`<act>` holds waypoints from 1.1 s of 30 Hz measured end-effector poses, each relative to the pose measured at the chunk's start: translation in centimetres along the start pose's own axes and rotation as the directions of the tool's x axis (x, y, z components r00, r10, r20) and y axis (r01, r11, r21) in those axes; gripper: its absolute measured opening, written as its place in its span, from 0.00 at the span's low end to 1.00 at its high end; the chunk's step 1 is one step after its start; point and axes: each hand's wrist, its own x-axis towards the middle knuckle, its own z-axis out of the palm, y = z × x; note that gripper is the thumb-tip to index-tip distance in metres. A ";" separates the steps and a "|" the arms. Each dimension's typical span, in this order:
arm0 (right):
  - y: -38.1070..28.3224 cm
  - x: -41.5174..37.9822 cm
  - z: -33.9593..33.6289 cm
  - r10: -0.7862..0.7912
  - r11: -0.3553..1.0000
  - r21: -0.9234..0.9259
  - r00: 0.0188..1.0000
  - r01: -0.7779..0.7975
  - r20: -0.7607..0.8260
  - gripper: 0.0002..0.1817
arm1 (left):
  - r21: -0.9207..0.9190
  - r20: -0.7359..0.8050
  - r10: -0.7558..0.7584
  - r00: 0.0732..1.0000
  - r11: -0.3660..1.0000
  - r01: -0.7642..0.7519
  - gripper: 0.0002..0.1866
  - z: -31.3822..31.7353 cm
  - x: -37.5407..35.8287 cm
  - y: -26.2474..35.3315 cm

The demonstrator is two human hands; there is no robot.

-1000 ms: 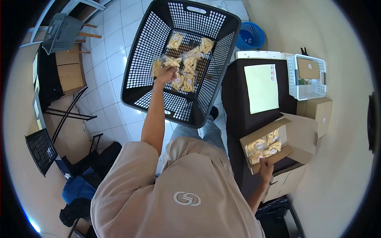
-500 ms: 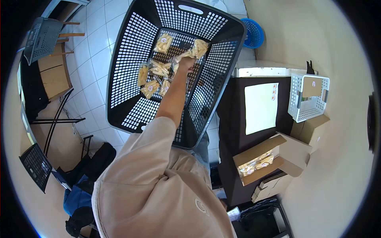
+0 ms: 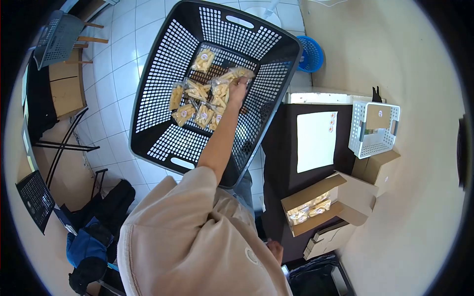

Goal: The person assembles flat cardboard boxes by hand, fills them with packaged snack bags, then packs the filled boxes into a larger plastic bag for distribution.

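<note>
Packet at the left hand: a clear bag of pale yellow sticks (image 3: 228, 77) lies in the black basket, directly under the fingers of the left hand (image 3: 238, 89), towards the basket's far right corner.
Left hand: fingertips down at that bag; the area is blurred, so whether they grip it or only touch it I cannot tell.
Right hand (image 3: 275, 250): low beside the body, near the worktop's edge and well apart from the basket; partly hidden by the shirt (image 3: 197, 251), so whether it is closed or holding anything I cannot tell.
Black basket (image 3: 286, 49): large, with perforated walls; several bags cluster on its bottom, left of and nearer the body than the left hand, and one bag (image 3: 203, 60) lies by itself near the far left corner.
Cardboard box (image 3: 313, 191): open on the dark-covered worktop (image 3: 279, 158), flaps spread, with similar bags (image 3: 310, 208) inside.
White basket (image 3: 375, 149): beyond the pale sheet (image 3: 317, 143), holding a brown cardboard piece (image 3: 377, 117).
Left arm: stretched forward over the black basket's near rim, forearm slanting down to the right.
Right arm: mostly hidden behind the shirt.
</note>
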 end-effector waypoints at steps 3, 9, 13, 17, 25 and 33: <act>-6.1 0.9 0.1 -0.170 0.981 -0.071 0.980 0.178 0.101 0.16 | -0.139 0.054 0.190 0.980 0.974 -0.181 0.10 -1.5 -5.2 3.3; -17.2 2.4 1.1 -0.638 0.724 -0.244 0.761 0.645 0.117 0.17 | -0.106 0.140 0.349 0.927 0.936 -0.336 0.12 -4.5 -21.4 7.3; -22.6 1.2 3.6 -0.914 0.388 -0.232 0.405 0.892 0.028 0.39 | -0.060 0.354 0.320 0.879 0.945 -0.320 0.12 -4.8 -32.4 6.7; -24.4 -0.5 4.6 -0.983 0.077 -0.202 0.109 0.976 0.150 0.35 | -0.084 0.503 0.334 0.797 0.937 -0.339 0.11 -5.5 -39.0 5.4; -19.4 0.6 2.5 -0.841 0.526 0.429 0.374 0.734 0.391 0.19 | -0.175 0.570 0.404 0.716 0.911 -0.375 0.14 -8.2 -43.4 6.1; -17.6 0.6 -3.6 -0.808 0.550 0.753 0.455 0.360 0.373 0.23 | -0.005 0.725 0.373 0.579 0.843 -0.537 0.09 -2.3 -48.2 4.0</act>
